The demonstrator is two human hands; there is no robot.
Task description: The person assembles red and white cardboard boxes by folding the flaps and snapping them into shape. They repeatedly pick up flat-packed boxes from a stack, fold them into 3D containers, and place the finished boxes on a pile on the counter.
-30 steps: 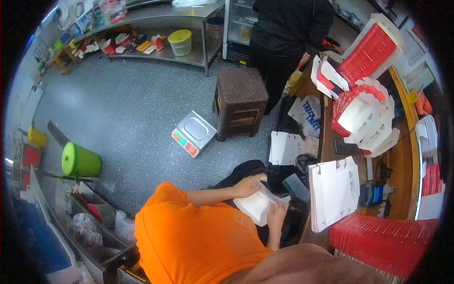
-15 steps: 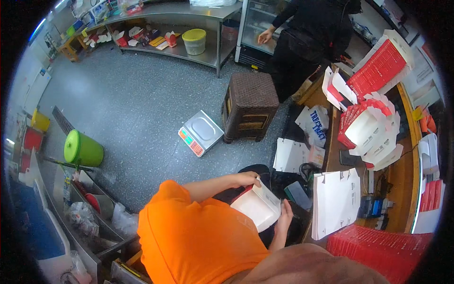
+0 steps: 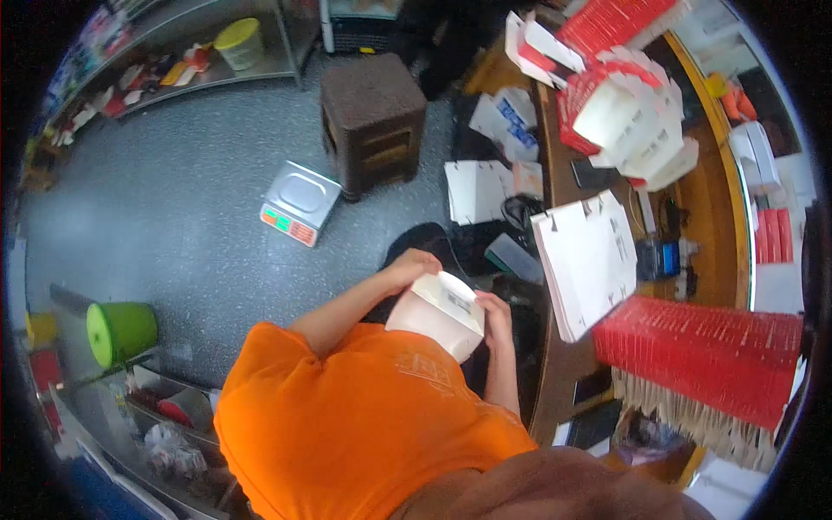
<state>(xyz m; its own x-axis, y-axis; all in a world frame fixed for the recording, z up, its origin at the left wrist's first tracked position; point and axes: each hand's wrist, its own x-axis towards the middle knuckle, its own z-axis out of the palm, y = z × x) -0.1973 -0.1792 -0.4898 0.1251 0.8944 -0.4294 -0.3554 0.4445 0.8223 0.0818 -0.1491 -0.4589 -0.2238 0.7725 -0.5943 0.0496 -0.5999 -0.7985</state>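
A white folding paper box [image 3: 425, 322] is in front of my orange-clad body, over my dark lap. My left hand [image 3: 414, 267] grips its far left edge, with the fingers curled over the rim. My right hand [image 3: 496, 317] holds the right corner, its fingers beside a rounded white flap [image 3: 457, 289] standing up at the far side. Small dark print shows on the panel between the hands. The undersides of the fingers and the box's bottom are hidden.
To my right, a wooden counter [image 3: 555, 251] bears flat white box blanks [image 3: 589, 264], a red stack of cartons [image 3: 693, 351] and nested part-folded boxes [image 3: 628, 117]. Ahead on the floor are a silver scale [image 3: 303, 192] and a brown stool [image 3: 373, 121]; a green bin [image 3: 121, 332] is at left.
The box has turned in my hands, its open inside no longer facing up as before; a rounded flap now stands between them. My view has swung to the right and downward.
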